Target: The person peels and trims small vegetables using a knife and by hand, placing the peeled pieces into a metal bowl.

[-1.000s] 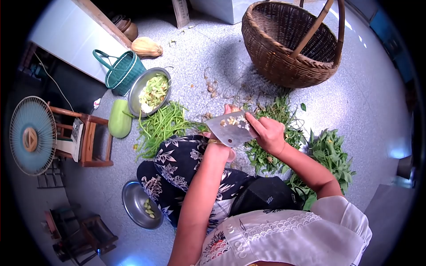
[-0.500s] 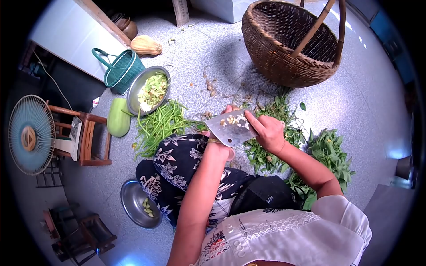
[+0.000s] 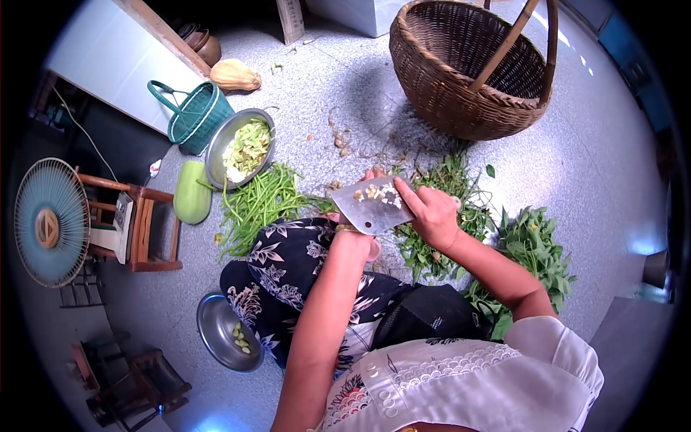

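My right hand (image 3: 432, 216) grips a cleaver (image 3: 353, 205), its fingers laid along one end of the broad blade. Small pale chopped pieces (image 3: 378, 193) lie on the flat of the blade. My left hand (image 3: 350, 241) is beneath the cleaver, with a few fingertips showing past its far edge; most of its fingers, and whatever they hold, are hidden. Below and left of the blade lie long green beans (image 3: 263, 198). Leafy green stems (image 3: 428, 252) spread on the floor beside my right hand.
A large wicker basket (image 3: 446, 101) stands at the upper right. A metal bowl of cut vegetables (image 3: 211, 155), a teal basket (image 3: 194, 119), a green gourd (image 3: 192, 194) and a squash (image 3: 235, 75) are at left. Another metal bowl (image 3: 216, 327) sits by my leg, near a fan (image 3: 49, 225).
The cleaver and my right hand have shifted slightly left. The chopped pieces still lie on the blade, and the view has moved a little.
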`<state>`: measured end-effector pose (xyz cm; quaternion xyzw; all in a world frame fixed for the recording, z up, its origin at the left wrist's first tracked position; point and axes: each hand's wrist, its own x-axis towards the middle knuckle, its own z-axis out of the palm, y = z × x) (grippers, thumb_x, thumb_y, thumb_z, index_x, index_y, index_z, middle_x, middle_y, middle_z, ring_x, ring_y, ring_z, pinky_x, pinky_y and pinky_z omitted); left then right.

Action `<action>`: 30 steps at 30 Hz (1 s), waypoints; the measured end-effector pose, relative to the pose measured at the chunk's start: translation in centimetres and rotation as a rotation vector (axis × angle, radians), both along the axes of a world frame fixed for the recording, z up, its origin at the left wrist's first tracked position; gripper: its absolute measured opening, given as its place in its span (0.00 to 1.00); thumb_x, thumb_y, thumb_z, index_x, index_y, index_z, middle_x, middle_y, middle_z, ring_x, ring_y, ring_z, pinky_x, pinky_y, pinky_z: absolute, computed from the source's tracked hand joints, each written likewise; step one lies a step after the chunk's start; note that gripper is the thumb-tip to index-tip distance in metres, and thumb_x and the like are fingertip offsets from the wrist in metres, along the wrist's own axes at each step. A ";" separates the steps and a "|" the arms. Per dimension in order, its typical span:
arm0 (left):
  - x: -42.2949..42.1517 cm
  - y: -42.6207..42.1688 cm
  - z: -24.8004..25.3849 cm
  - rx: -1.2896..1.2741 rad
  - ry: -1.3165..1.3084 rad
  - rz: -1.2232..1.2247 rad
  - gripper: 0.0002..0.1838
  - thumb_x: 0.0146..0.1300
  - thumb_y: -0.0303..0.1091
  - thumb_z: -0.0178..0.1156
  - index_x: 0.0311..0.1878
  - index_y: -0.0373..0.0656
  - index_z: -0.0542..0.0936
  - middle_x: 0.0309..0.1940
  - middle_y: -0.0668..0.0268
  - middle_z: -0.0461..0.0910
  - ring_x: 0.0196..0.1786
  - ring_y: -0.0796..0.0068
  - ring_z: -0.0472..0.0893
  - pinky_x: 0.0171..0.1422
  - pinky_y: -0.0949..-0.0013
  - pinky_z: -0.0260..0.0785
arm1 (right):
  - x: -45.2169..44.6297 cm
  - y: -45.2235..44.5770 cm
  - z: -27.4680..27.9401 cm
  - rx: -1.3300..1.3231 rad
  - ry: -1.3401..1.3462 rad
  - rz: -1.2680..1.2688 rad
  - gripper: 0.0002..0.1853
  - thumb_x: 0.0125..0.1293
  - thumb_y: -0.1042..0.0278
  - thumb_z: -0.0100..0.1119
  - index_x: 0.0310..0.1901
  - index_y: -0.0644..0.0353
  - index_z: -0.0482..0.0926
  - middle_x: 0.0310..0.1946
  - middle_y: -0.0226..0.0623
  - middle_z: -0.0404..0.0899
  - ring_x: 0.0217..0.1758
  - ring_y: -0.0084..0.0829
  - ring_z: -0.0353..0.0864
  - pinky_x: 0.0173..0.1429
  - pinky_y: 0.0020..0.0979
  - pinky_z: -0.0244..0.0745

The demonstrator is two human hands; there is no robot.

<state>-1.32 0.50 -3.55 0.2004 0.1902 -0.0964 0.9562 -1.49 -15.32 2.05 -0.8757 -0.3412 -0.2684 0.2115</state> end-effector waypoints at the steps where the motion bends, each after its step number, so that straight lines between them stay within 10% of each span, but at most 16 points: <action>1: -0.2 -0.1 1.1 -0.198 0.045 0.048 0.16 0.60 0.40 0.48 0.48 0.42 0.69 0.41 0.64 0.74 0.45 0.66 0.75 0.54 0.61 0.67 | 0.1 0.1 -0.2 0.000 0.001 0.000 0.20 0.51 0.68 0.56 0.49 0.52 0.73 0.15 0.30 0.60 0.16 0.28 0.65 0.20 0.30 0.61; 5: 0.0 -0.4 3.0 0.175 0.000 0.013 0.10 0.57 0.36 0.56 0.37 0.38 0.74 0.27 0.63 0.76 0.26 0.78 0.74 0.30 0.81 0.68 | 2.2 -0.3 -1.4 0.176 0.301 -0.143 0.16 0.53 0.68 0.56 0.45 0.54 0.74 0.17 0.35 0.69 0.16 0.30 0.68 0.21 0.29 0.63; 8: -0.1 -0.5 4.0 0.218 0.070 -0.006 0.15 0.56 0.40 0.58 0.37 0.36 0.73 0.28 0.61 0.74 0.27 0.78 0.72 0.32 0.80 0.66 | 2.7 -0.4 -1.2 0.626 0.903 -0.074 0.14 0.52 0.71 0.58 0.42 0.59 0.74 0.15 0.30 0.70 0.19 0.16 0.64 0.24 0.22 0.61; 18: -0.3 -1.3 3.5 0.328 0.088 -0.087 0.12 0.57 0.40 0.56 0.33 0.39 0.75 0.22 0.68 0.75 0.23 0.82 0.72 0.25 0.82 0.63 | 2.3 1.1 0.1 0.703 0.672 0.149 0.32 0.44 0.82 0.59 0.56 0.58 0.66 0.39 0.38 0.77 0.36 0.22 0.75 0.43 0.23 0.69; 30: -0.2 -1.1 4.1 0.268 0.213 -0.212 0.12 0.56 0.43 0.57 0.31 0.44 0.73 0.19 0.67 0.72 0.17 0.81 0.67 0.18 0.81 0.55 | 3.8 0.1 -1.4 0.738 0.700 0.066 0.28 0.48 0.79 0.59 0.54 0.55 0.68 0.21 0.29 0.73 0.24 0.15 0.66 0.31 0.20 0.66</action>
